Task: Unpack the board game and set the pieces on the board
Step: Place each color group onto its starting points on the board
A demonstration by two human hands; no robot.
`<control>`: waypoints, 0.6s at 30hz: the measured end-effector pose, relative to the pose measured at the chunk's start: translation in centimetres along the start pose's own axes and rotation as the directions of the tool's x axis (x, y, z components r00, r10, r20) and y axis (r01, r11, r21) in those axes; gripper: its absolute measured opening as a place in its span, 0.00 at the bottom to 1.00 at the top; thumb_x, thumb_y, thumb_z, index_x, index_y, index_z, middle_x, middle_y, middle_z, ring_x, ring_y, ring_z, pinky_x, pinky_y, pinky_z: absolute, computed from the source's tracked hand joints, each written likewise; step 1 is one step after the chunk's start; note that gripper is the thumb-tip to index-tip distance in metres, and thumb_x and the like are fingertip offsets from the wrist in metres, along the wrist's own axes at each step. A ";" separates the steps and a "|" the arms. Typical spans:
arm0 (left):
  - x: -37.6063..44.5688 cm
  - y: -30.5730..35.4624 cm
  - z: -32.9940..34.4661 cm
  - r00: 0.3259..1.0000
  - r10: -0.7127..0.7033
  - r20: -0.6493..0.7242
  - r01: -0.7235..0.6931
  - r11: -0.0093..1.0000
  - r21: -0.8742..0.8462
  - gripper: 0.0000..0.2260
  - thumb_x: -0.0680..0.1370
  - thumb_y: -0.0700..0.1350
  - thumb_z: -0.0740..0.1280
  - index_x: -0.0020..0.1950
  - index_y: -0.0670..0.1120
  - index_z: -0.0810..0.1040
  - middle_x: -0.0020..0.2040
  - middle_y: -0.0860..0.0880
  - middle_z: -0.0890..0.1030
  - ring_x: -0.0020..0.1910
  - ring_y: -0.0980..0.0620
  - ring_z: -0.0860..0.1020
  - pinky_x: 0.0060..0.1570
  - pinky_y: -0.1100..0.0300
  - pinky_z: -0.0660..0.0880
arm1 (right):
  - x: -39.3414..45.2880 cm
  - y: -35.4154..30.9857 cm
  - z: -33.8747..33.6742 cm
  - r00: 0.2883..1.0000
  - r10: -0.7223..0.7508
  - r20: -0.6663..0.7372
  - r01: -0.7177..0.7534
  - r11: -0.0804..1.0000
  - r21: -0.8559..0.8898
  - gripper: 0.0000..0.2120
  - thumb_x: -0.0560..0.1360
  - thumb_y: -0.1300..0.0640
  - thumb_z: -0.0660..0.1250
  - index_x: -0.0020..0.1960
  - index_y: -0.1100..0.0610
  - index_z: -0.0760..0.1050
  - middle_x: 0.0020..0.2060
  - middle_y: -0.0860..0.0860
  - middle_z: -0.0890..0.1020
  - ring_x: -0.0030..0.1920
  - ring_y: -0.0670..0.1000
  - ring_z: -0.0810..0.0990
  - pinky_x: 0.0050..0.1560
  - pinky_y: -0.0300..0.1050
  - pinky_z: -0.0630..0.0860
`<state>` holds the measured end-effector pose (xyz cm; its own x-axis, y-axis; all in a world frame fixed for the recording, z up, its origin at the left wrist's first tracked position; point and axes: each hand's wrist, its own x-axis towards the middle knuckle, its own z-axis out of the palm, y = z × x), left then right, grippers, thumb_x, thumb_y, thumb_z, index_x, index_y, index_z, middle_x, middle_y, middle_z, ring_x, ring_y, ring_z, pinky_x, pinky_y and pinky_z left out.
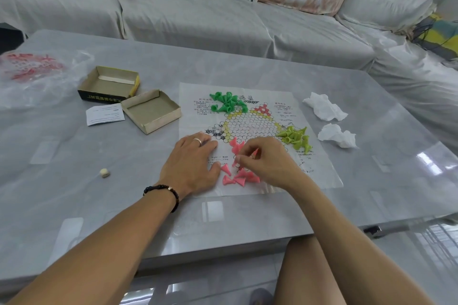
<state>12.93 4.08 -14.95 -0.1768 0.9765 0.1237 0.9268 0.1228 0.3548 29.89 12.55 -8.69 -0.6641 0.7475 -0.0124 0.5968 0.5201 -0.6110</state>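
Your left hand (pixel 192 163) lies flat on the paper board (pixel 319 168) at 6 o'clock, right hand (pixel 262 158) pinching a pink piece (pixel 255 153) — a nudge could topple the loose pink pieces (pixel 238 177).

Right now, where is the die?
In the head view the die sits alone on the grey table, left of the left hand and nearer the camera than the two open box halves.
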 end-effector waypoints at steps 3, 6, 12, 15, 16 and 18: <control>0.0 -0.1 0.1 1.000 0.001 0.008 -0.001 1.000 0.009 0.25 0.76 0.58 0.57 0.71 0.49 0.68 0.72 0.48 0.67 0.73 0.49 0.61 0.74 0.53 0.54 | -0.1 0.2 -0.9 0.994 0.081 -0.080 -0.068 0.985 0.158 0.05 0.72 0.61 0.70 0.37 0.56 0.78 0.32 0.50 0.84 0.34 0.45 0.83 0.36 0.39 0.79; 0.0 -0.1 0.0 1.000 0.004 0.015 -0.004 1.000 0.006 0.25 0.76 0.58 0.57 0.71 0.49 0.68 0.72 0.48 0.67 0.73 0.48 0.60 0.74 0.53 0.54 | -0.4 0.4 -1.6 0.985 0.158 -0.072 -0.130 0.948 0.290 0.03 0.71 0.67 0.69 0.39 0.62 0.77 0.32 0.57 0.84 0.35 0.53 0.85 0.37 0.45 0.82; 0.0 -0.1 0.1 1.000 0.006 0.007 -0.006 1.000 -0.010 0.27 0.73 0.59 0.55 0.69 0.48 0.69 0.70 0.48 0.68 0.71 0.48 0.62 0.73 0.52 0.56 | -0.8 1.5 -2.2 0.966 0.212 -0.148 -0.167 0.949 0.268 0.04 0.76 0.67 0.65 0.43 0.61 0.76 0.36 0.57 0.81 0.35 0.50 0.85 0.41 0.50 0.83; 0.1 -0.1 0.1 1.000 0.006 0.003 -0.006 1.000 -0.005 0.28 0.73 0.59 0.54 0.69 0.48 0.69 0.70 0.48 0.68 0.71 0.48 0.62 0.73 0.52 0.56 | -0.7 1.9 -2.3 0.978 0.136 -0.156 -0.134 0.991 0.023 0.07 0.78 0.64 0.62 0.51 0.57 0.78 0.35 0.49 0.81 0.36 0.47 0.83 0.45 0.47 0.82; 0.0 -0.2 0.1 1.000 0.007 0.003 -0.007 1.000 -0.005 0.28 0.73 0.59 0.54 0.70 0.48 0.69 0.70 0.48 0.68 0.72 0.48 0.62 0.73 0.52 0.55 | -0.7 1.8 -2.3 0.984 0.116 -0.133 -0.122 0.992 -0.038 0.09 0.78 0.63 0.63 0.56 0.56 0.77 0.35 0.47 0.81 0.36 0.46 0.82 0.46 0.46 0.81; 0.0 -0.1 0.1 1.000 0.005 0.002 -0.005 1.000 -0.011 0.28 0.73 0.59 0.54 0.70 0.48 0.69 0.71 0.48 0.68 0.72 0.48 0.62 0.74 0.53 0.55 | -0.7 1.5 -2.3 0.989 0.118 -0.094 -0.123 0.991 -0.056 0.11 0.76 0.62 0.66 0.57 0.56 0.74 0.33 0.47 0.81 0.35 0.45 0.82 0.46 0.46 0.81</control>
<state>12.81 4.11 -15.05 -0.1711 0.9775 0.1233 0.9241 0.1158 0.3643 32.27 13.74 -7.81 -0.5440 0.8390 -0.0100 0.6984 0.4461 -0.5596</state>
